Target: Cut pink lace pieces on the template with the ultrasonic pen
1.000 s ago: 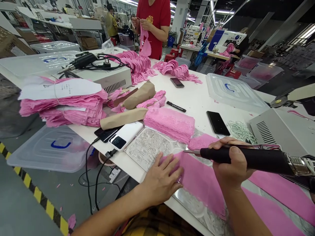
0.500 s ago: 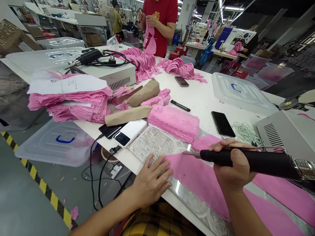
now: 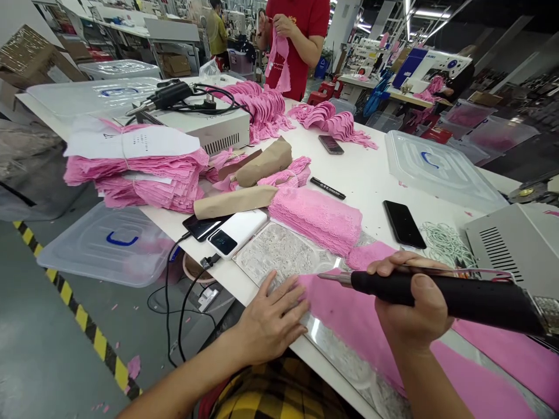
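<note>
My right hand [image 3: 413, 311] is wrapped around the black handle of a cutting tool [image 3: 441, 294]; its metal tip points left, just above the end of a pink lace strip [image 3: 353, 317]. That strip lies on a glass plate [image 3: 279, 253] at the table's front edge. My left hand [image 3: 273, 320] rests flat with fingers spread on the plate, touching the strip's left end. A stack of cut pink lace pieces [image 3: 317, 215] sits just behind the plate.
Behind lie a white power bank [image 3: 238, 231], phones [image 3: 404, 224] [image 3: 331, 144], a black marker [image 3: 327, 188], bundled pink fabric stacks [image 3: 140, 174], grey control boxes [image 3: 205, 125] [image 3: 517, 247] and a clear bin lid [image 3: 441, 169]. A person in a red shirt [image 3: 301, 41] handles pink lace across the table.
My left hand slid back from on top of the strip to its left end. The tool tip shifted slightly left; the view drifted so everything moved right.
</note>
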Demonstrator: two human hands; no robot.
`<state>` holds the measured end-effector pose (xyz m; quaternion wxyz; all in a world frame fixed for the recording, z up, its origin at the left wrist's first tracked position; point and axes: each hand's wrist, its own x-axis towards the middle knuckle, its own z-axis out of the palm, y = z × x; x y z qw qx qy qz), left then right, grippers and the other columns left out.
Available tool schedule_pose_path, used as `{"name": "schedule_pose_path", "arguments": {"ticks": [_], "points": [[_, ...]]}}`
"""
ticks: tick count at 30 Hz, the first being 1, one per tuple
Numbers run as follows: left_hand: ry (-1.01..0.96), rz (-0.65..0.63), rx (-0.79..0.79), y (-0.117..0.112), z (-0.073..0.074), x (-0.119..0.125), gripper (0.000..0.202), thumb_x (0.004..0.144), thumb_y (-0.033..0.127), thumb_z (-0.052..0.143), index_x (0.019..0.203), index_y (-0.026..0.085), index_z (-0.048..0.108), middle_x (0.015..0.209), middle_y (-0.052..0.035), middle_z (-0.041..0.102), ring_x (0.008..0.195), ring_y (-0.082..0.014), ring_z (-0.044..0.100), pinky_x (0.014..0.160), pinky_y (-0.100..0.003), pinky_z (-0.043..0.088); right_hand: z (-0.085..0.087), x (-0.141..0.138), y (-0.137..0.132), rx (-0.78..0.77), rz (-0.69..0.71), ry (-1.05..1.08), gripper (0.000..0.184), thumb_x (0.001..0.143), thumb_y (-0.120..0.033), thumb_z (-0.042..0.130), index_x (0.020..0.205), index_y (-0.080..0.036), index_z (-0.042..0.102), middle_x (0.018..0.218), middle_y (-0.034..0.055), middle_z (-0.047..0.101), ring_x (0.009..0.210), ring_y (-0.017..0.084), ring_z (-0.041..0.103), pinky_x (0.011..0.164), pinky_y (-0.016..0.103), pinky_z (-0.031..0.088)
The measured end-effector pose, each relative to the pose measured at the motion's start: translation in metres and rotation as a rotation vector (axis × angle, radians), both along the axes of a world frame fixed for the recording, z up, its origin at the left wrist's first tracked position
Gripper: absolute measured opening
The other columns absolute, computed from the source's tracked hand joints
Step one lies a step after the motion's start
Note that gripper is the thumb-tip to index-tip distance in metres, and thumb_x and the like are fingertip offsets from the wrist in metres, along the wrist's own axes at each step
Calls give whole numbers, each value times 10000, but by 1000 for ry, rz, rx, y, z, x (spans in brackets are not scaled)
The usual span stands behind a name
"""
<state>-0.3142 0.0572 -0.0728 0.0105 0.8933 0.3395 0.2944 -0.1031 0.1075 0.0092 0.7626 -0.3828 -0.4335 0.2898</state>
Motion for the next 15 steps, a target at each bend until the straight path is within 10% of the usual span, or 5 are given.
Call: {"name": "schedule_pose_path", "arguments": {"ticks": [15], "points": [[-58, -14, 57, 3, 2, -4, 302, 974, 242, 504, 1235, 147, 622, 1337, -115, 619, 1371, -290, 457, 1198, -567, 237, 12, 16, 0, 57, -92, -15, 99, 701, -260, 601, 769, -197, 567, 754, -17, 549, 548, 114, 534, 524, 322, 511]]}}
